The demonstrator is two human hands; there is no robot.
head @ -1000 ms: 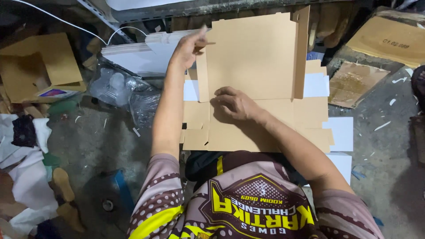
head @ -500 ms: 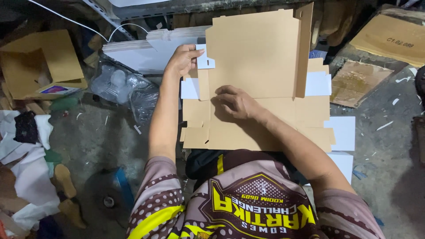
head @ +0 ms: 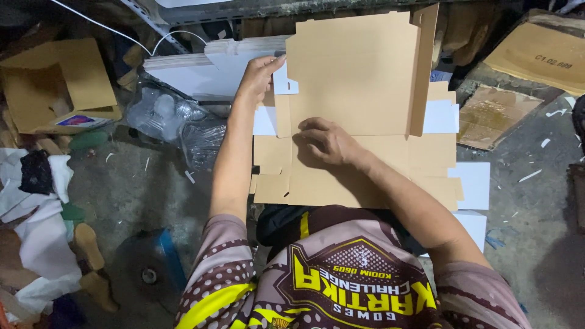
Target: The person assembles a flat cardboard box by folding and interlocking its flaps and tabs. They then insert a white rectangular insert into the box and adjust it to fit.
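A flat brown die-cut cardboard box blank (head: 359, 79) lies in front of me, its far panel folded up. My left hand (head: 259, 76) pinches the left side flap of that raised panel, near a small white tab. My right hand (head: 329, 143) presses flat on the lower panel at the fold line. More blanks, brown and white (head: 472, 183), are stacked underneath.
An open brown carton (head: 58, 85) sits at the far left. Crumpled clear plastic bags (head: 177, 122) lie left of the stack. White sheets (head: 201, 70) rest behind. Cardboard scraps (head: 493, 113) and another carton (head: 539, 52) are at the right. Rags and sandals (head: 42, 244) lie lower left.
My left hand has drawn back from the top of the raised panel down to its left side flap. My right hand stays pressed on the fold.
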